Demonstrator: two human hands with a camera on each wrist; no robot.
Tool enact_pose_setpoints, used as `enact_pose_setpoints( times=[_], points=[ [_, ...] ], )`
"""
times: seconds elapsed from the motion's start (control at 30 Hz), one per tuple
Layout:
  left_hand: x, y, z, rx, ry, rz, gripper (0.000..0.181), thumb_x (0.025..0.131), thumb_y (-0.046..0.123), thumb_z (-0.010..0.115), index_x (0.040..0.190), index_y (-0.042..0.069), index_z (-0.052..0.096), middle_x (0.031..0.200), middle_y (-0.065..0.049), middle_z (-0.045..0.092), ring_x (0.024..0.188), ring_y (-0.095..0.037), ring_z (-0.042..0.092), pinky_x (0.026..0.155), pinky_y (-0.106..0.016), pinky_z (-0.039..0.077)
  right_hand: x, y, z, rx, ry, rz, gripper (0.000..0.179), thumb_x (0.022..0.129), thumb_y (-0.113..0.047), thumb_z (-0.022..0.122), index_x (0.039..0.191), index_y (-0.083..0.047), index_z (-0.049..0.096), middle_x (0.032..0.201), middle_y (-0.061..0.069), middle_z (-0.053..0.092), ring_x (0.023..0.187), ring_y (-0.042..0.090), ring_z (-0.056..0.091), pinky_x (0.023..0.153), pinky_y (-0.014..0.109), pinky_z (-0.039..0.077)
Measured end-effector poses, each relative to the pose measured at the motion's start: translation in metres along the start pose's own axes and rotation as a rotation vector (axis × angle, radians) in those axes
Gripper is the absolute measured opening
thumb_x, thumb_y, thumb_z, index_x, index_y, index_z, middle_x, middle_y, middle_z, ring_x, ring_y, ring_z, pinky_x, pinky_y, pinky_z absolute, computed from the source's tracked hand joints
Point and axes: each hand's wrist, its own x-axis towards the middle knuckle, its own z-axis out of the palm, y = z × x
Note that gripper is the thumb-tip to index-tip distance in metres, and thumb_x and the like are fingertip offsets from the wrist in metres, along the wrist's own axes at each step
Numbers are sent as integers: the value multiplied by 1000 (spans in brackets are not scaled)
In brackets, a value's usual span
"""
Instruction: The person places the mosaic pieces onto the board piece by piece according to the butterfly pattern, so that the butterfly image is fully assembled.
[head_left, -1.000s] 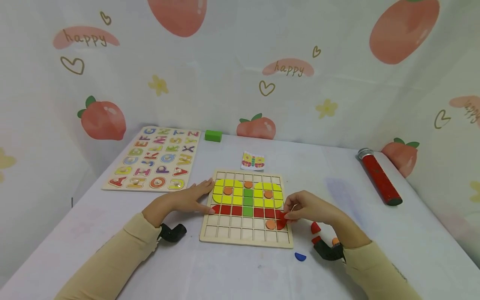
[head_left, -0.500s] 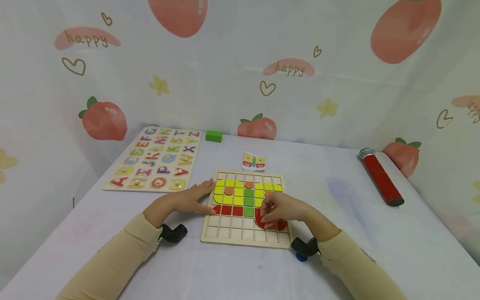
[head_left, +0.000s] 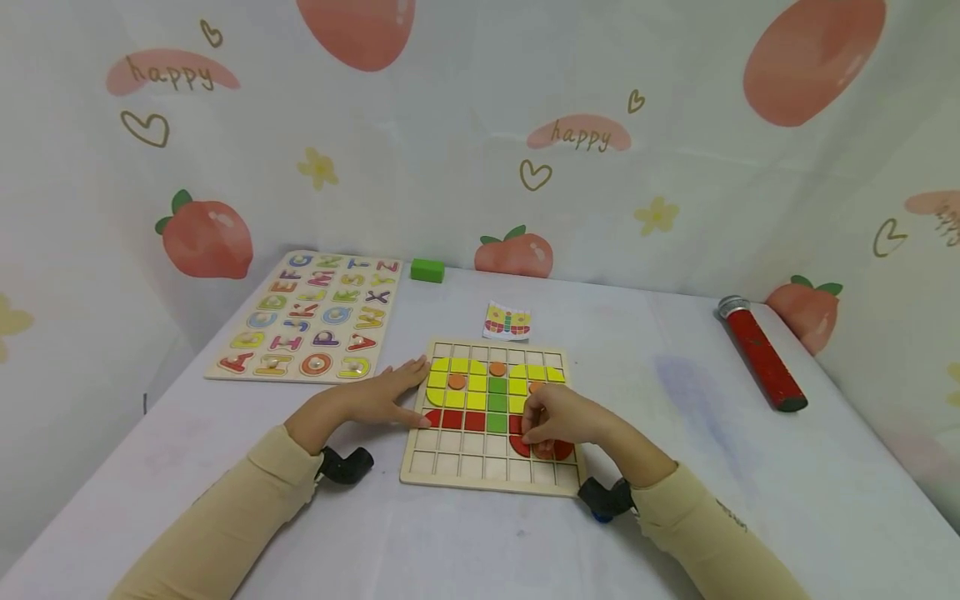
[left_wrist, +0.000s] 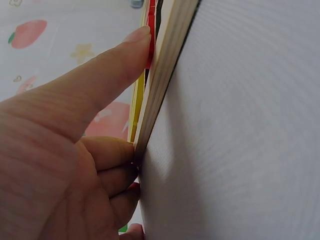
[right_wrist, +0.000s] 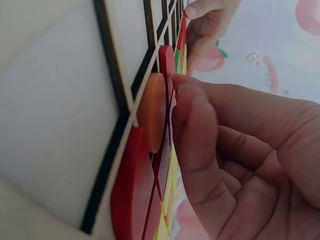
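A square wooden grid board [head_left: 452, 463] lies on the table, with yellow, red, green and orange puzzle pieces set in a butterfly pattern. My left hand [head_left: 378, 397] rests on its left edge, thumb near the red end piece [head_left: 432, 418], fingers along the side. Over the lower right part, my right hand [head_left: 567, 417] has thumb and forefinger together at a round-edged red puzzle piece [head_left: 519, 447]. In the right wrist view those fingertips touch that red piece, beside an orange disc [right_wrist: 151, 112]. The right hand hides part of the right wing in the head view.
A small butterfly picture card [head_left: 507, 322] lies behind the board. To the left is an alphabet puzzle board [head_left: 303, 317], with a green block [head_left: 427, 271] near its far corner. A red toy microphone [head_left: 761, 353] lies at the right. A blue piece [head_left: 602, 517] is partly hidden under the right wrist.
My right hand has moved left from the board's right edge, bringing a red puzzle piece to the cell left of the orange disc. The left hand has stayed in place.
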Motion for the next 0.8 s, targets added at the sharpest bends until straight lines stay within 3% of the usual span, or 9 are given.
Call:
enact_pose_setpoints(
  times=[0.53,0.8],
  points=[
    [-1,-1,1,-1,-1,9,100,79,54,66,151,11,11,159,-6,2,147,-25,0,119,-47,2,-1,-3,3,-19,-46,-16,13,79,-10,73,77,-5,61,66,0,58,54,10,54,56,23,53],
    [-2,1,-1,3,-3,-4,100,79,55,65,151,11,10,159,-7,1,146,-26,-1,119,-48,2,-14,11,-12,-58,55,71,16,77,-19,76,80,-9,64,72,-1,60,65,12,53,59,22,47]
  ],
)
